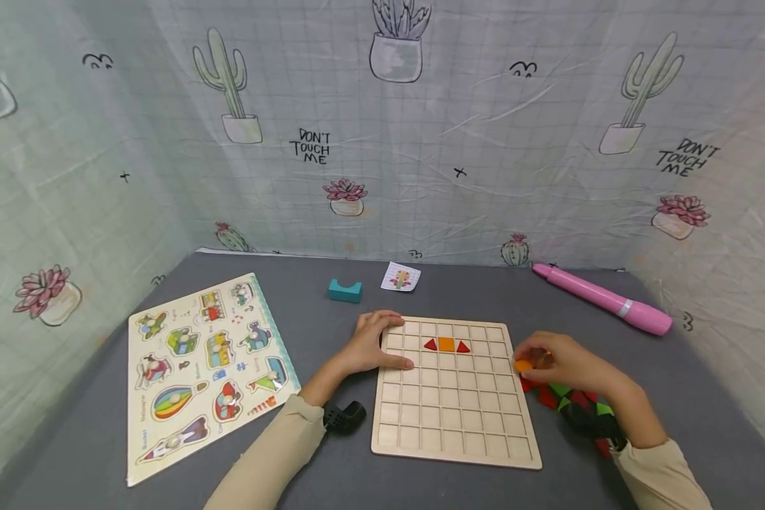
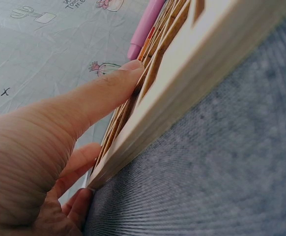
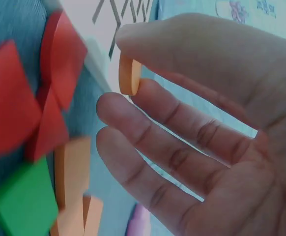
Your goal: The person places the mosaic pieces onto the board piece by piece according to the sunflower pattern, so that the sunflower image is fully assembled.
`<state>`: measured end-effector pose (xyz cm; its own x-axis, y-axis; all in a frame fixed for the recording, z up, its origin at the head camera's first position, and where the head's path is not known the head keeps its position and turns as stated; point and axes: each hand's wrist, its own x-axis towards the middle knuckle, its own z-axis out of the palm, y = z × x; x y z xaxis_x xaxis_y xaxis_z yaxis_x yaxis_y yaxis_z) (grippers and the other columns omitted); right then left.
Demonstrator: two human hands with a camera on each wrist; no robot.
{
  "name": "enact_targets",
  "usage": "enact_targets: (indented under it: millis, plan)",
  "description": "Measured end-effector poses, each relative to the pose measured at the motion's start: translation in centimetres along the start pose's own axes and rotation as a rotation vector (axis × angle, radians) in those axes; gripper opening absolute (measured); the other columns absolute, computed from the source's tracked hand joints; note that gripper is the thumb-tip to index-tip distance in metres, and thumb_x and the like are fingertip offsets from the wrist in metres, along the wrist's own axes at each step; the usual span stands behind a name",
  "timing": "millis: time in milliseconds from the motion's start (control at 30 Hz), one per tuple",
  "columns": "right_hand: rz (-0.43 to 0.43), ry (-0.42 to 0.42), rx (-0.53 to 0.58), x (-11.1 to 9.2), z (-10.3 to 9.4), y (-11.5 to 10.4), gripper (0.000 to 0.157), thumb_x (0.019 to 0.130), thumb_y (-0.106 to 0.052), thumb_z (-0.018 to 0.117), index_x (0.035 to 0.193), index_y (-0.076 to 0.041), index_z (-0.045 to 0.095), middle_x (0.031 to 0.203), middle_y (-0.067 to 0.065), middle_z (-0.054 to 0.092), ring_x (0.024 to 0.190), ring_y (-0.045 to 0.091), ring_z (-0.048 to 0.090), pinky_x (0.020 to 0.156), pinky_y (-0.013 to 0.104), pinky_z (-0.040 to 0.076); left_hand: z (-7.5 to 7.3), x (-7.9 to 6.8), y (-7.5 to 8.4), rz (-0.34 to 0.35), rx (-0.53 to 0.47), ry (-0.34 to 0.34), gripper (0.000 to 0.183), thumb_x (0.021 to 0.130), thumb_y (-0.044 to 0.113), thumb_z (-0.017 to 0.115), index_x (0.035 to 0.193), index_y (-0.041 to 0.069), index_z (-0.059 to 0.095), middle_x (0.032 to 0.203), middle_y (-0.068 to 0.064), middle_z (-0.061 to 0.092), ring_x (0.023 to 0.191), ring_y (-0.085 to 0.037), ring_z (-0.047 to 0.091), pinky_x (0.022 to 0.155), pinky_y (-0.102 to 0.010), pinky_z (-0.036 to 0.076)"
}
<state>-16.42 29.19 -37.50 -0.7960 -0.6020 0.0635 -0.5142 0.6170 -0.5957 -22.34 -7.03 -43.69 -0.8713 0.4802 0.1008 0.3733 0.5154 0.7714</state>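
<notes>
A pale wooden grid board (image 1: 446,425) lies on the table before me. My left hand (image 1: 366,343) rests at its upper left, the thumb straight across the grid and the fingers at the edge; the left wrist view shows that thumb (image 2: 103,93) pressing on top. Beyond the board's right edge, my right hand (image 1: 564,361) pinches a thin orange tile (image 3: 128,76) between thumb and index finger. Its outline is partly hidden by the thumb. On the grid, an orange square (image 1: 446,344) sits between two red triangles (image 1: 463,347). Loose red tiles (image 3: 8,101) and green tiles (image 3: 27,196) lie under the right hand.
A picture puzzle board (image 1: 210,375) lies at the left. Behind the grid are a teal block (image 1: 345,291) and a small pattern card (image 1: 400,277). A pink marker-shaped object (image 1: 602,297) lies at the back right. Printed cloth (image 1: 421,163) hangs around the table's back and sides.
</notes>
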Motion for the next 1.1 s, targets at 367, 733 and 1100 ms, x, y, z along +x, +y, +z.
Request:
enact_targets:
  millis: [367,733,1100]
  plan:
    - [-0.034,-0.055,0.067,3.1,1.5,-1.3,0.021,0.086,-0.006,0.072,0.106,-0.001,0.065,0.1,0.008,0.064,0.08,0.009,0.058,0.069,0.027,0.053,-0.2,0.0,0.3,-0.003,-0.003,0.005,0.074,0.07,0.026,0.089,0.133,0.004,0.057,0.145,-0.012,0.042,0.133,-0.035,0.023,0.106,-0.053,0.027]
    - [-0.065,-0.106,0.082,5.8,3.6,-2.4,0.012,0.085,-0.005,0.074,0.097,-0.005,0.068,0.095,0.006,0.062,0.076,0.01,0.055,0.068,0.025,0.052,0.0,0.0,0.2,0.01,-0.008,0.009,0.074,0.07,0.025,0.088,0.133,0.003,0.056,0.144,-0.013,0.043,0.132,-0.035,0.024,0.106,-0.053,0.027]
    - [-0.115,-0.131,0.058,7.8,4.9,-3.2,0.008,0.086,0.0,0.071,0.093,-0.002,0.068,0.091,0.006,0.06,0.074,0.009,0.055,0.069,0.026,0.052,-0.1,0.0,0.3,0.0,0.007,0.002,0.074,0.07,0.025,0.088,0.133,0.004,0.057,0.144,-0.011,0.044,0.133,-0.034,0.024,0.107,-0.053,0.027]
